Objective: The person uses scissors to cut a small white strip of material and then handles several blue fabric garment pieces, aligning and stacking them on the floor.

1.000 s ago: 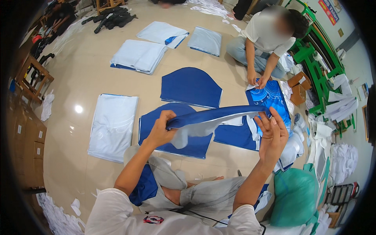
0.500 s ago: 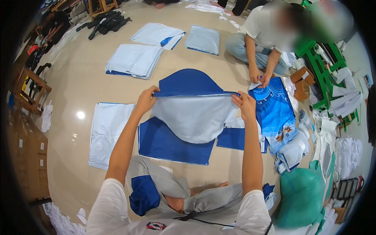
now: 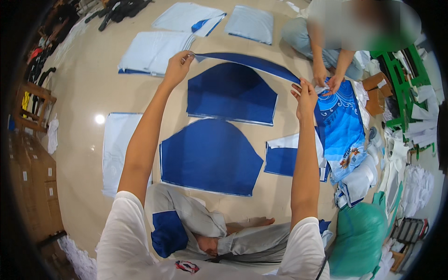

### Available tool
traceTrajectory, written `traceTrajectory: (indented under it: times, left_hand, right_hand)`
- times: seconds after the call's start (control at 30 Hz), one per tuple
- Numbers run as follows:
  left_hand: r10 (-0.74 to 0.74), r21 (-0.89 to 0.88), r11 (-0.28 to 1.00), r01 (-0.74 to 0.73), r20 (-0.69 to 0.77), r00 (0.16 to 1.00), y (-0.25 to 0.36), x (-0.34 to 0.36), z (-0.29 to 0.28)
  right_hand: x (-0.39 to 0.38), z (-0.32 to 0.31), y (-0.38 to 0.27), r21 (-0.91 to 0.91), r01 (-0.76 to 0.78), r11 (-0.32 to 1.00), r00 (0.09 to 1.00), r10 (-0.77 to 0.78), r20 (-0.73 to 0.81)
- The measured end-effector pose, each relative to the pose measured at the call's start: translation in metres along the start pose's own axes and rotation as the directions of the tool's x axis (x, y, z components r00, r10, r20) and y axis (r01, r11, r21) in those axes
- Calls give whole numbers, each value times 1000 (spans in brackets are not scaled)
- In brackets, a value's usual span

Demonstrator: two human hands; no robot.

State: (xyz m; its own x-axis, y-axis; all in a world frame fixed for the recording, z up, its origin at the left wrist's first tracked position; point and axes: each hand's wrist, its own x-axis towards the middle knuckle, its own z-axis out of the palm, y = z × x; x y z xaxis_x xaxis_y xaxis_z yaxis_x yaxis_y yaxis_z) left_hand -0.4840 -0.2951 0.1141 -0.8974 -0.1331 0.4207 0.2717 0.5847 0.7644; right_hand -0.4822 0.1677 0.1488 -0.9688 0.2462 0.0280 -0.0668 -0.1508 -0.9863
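Note:
My left hand [image 3: 178, 67] and my right hand [image 3: 305, 97] are stretched forward, each pinching one corner of a blue fabric panel [image 3: 254, 61]. The panel hangs between them, seen nearly edge-on as a curved strip, with a pale underside showing near the left hand. Below it on the floor lies a dome-topped blue fabric panel [image 3: 231, 93]. Closer to my crossed legs is a second stack of blue panels [image 3: 210, 156] with white edges and a similar curved outline. A smaller blue piece [image 3: 281, 161], partly covered by pale cloth, lies left of my right forearm.
Folded pale-blue fabric stacks [image 3: 156, 49] lie beyond my left hand; another pale stack [image 3: 120, 151] is beside my left forearm. At right, a person's hands [image 3: 326, 84] work over a printed blue cloth [image 3: 343, 126]. A green bundle [image 3: 359, 235] sits near my right, cardboard boxes [image 3: 35, 177] far left.
Both hands have moved away from me, carrying the panel forward and up. The dome-topped panel on the floor beneath now shows fully. The view has tilted slightly.

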Motion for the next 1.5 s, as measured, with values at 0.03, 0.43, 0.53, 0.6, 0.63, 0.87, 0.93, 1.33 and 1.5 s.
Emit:
traceTrajectory:
  times: [0.03,0.43,0.53,0.6,0.63,0.87,0.93,1.33,1.5]
  left_hand:
    - [-90,-100,990,97,71,993,-11,-14,6]
    - [-658,-386,633,671,188,729,-70,-117,48]
    - [-598,-264,725,636,218,771,-63,-124,48]
    - [-552,-191,784,590,219,804,-69,-133,40]
    - [-531,-164,810,563,202,823,-71,-135,39]
    - [-472,72,881,468,211,856,-76,-157,34]
    - [-436,119,900,420,196,878,-73,-159,36]
    - [-324,204,935,289,159,933,-71,-225,-74]
    - [-431,87,902,423,174,885,-25,-309,-122]
  right_hand:
    - [-7,-7,16,-3,-25,1000,1000,25,-2]
    - [-68,-25,152,-420,-250,872,965,259,-35]
    - [-70,-38,153,-529,-167,832,983,184,-21]
    - [-73,-37,148,-570,-165,805,982,186,-21]
    - [-74,-38,148,-584,-119,803,989,149,3]
    - [-87,-46,148,-663,-21,749,994,85,65]
    - [-86,-54,158,-672,-11,741,994,83,75]
    - [-155,-248,3,-908,136,396,969,138,205]
    - [-296,-405,-47,-946,-8,325,1000,25,0]
